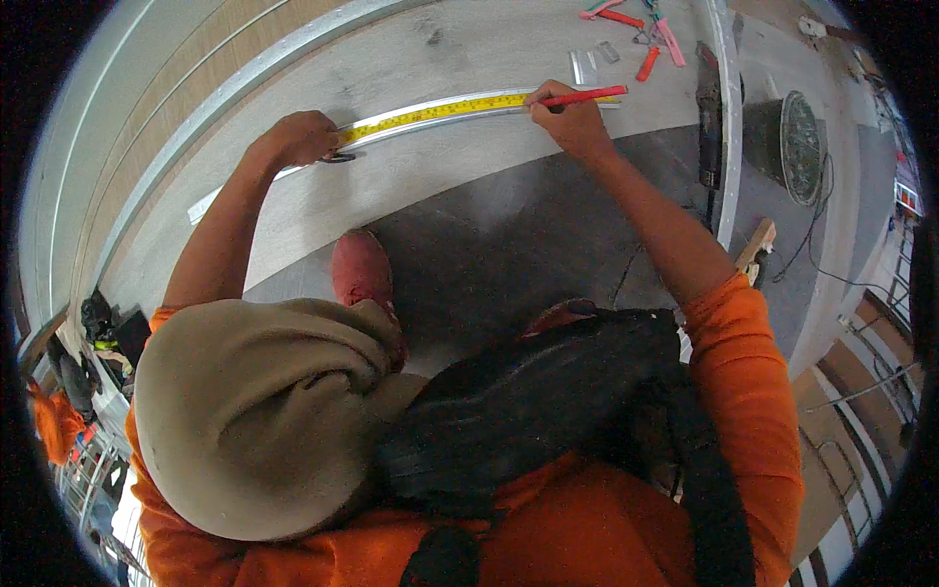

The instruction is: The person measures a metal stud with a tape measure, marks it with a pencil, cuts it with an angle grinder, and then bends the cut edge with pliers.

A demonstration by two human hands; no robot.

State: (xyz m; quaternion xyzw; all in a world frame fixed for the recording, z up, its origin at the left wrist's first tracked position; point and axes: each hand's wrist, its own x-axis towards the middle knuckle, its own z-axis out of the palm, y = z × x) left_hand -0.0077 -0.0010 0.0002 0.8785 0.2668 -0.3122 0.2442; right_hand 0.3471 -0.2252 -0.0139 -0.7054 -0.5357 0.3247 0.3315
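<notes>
A yellow tape measure [430, 114] is stretched along a long silver metal strip [577, 108] on a pale grey board. My left hand [301, 137] is closed on the tape's left part, pressing it to the strip; a small dark loop sticks out beneath my fingers. My right hand [567, 122] grips a red pencil or marker [597, 95] at the tape's right part.
Pliers [665, 39] with red and pink handles and small metal pieces [583, 68] lie beyond the strip. Metal rails [726, 117] edge the board. A bucket [787, 147], cables [822, 245] and a wood offcut [758, 245] are at the right. My red shoe [357, 264] stands below.
</notes>
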